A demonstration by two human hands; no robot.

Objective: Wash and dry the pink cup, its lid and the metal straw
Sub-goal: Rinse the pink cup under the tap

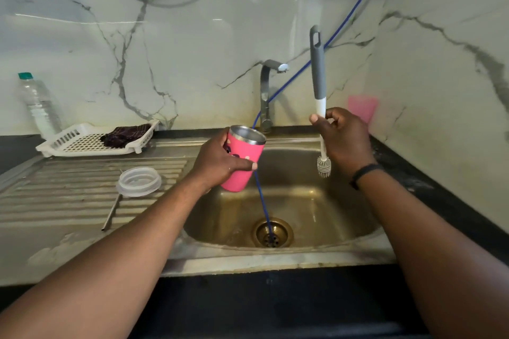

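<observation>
While the tap (271, 69) is running dry | left hand (220, 164) is gripping pink cup (242, 157) mid-frame over sink (344, 231), mouth tilted toward brush | right hand (344, 136) is pinching bottle brush (319, 96) head-down, likely for insertion | lid (139, 181), metal straw (111, 213) are waiting at left on drainboard.

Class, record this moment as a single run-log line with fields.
left hand: holds pink cup over sink | right hand: holds bottle brush | lid, metal straw: on drainboard
</observation>
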